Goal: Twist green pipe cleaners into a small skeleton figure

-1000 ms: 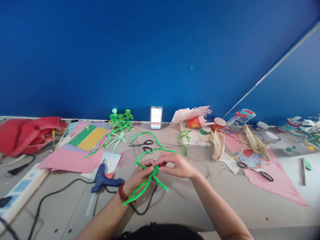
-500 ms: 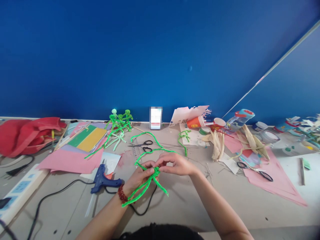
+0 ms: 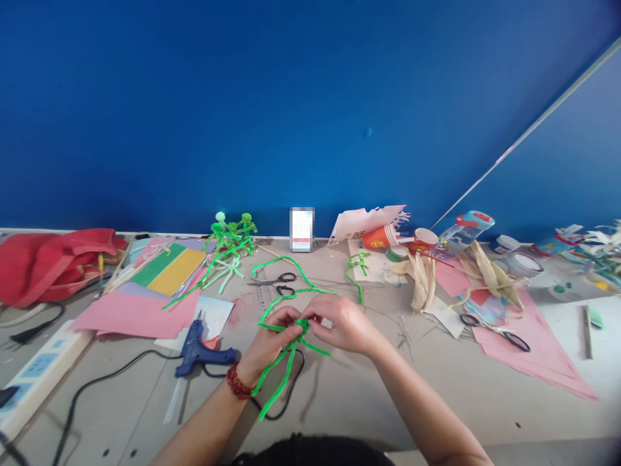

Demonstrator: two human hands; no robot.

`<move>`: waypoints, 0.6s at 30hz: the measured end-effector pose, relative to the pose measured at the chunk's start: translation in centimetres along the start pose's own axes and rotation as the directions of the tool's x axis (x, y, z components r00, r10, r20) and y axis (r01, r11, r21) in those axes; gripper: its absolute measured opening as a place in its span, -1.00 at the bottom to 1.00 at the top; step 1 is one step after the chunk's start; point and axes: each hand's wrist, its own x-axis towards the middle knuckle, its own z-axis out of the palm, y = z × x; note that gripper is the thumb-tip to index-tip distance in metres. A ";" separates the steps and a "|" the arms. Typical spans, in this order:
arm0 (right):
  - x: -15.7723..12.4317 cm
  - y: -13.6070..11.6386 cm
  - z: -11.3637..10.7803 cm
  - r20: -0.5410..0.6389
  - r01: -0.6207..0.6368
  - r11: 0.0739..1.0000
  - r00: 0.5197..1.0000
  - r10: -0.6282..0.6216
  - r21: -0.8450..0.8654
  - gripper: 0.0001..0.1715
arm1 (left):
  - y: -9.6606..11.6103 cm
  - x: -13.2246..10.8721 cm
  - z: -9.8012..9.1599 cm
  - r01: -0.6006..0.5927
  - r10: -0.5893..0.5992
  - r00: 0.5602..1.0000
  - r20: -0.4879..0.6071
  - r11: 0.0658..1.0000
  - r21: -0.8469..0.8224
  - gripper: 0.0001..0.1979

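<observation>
Between my hands is a bright green pipe-cleaner figure (image 3: 286, 374), wound into a tight knot with long loose ends hanging toward me. My left hand (image 3: 275, 336), with a red beaded bracelet at the wrist, is closed on the knot with thumb and fingers. From the other side, my right hand (image 3: 340, 323) pinches the knot's upper right edge with bent fingers. Just beyond lies a long bent green pipe cleaner (image 3: 285, 260); another green length runs back behind my hands. Black-handled scissors (image 3: 285, 279) rest beside it.
A blue glue gun (image 3: 204, 353) with a black cord lies left of my hands, near a white power strip (image 3: 36, 375). Finished green pipe-cleaner figures (image 3: 233, 236) stand at the back left. Pink paper (image 3: 140, 310) and a second pair of scissors (image 3: 497, 331) flank the work area.
The knot has turned in my fingers: its two long ends now hang more steeply downward, and the short end points further right. Both hands stay closed on it.
</observation>
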 end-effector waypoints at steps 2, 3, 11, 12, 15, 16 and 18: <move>-0.2 -0.1 0.3 -0.046 -0.059 0.998 0.997 0.060 0.020 -0.76 | -0.1 -0.1 0.1 -0.022 0.023 0.999 -0.029 0.999 0.048 -0.81; -0.3 -0.1 0.4 -0.053 -0.091 0.994 0.994 0.094 0.058 -0.74 | -0.1 -0.1 0.1 -0.033 0.036 0.998 -0.048 0.997 0.073 -0.81; -1.0 0.5 1.2 0.018 -0.320 0.827 0.936 0.352 0.462 -0.83 | 0.2 -0.8 0.3 -0.119 0.172 0.977 -0.129 0.932 0.344 -0.81; -1.0 0.6 1.3 0.036 -0.341 0.790 0.926 0.376 0.510 -0.86 | 0.3 -0.9 0.3 -0.125 0.180 0.976 -0.124 0.925 0.359 -0.81; -1.1 0.8 1.7 0.065 -0.359 0.694 0.909 0.411 0.624 -0.90 | 0.5 -0.9 0.4 -0.131 0.187 0.975 -0.116 0.917 0.376 -0.81; -1.1 0.9 1.9 0.056 -0.345 0.679 0.911 0.409 0.648 -0.90 | 0.6 -0.9 0.5 -0.133 0.188 0.976 -0.112 0.916 0.378 -0.81; -1.1 1.0 2.2 0.010 -0.299 0.670 0.917 0.399 0.679 -0.90 | 0.6 -0.8 0.5 -0.139 0.187 0.978 -0.095 0.916 0.376 -0.81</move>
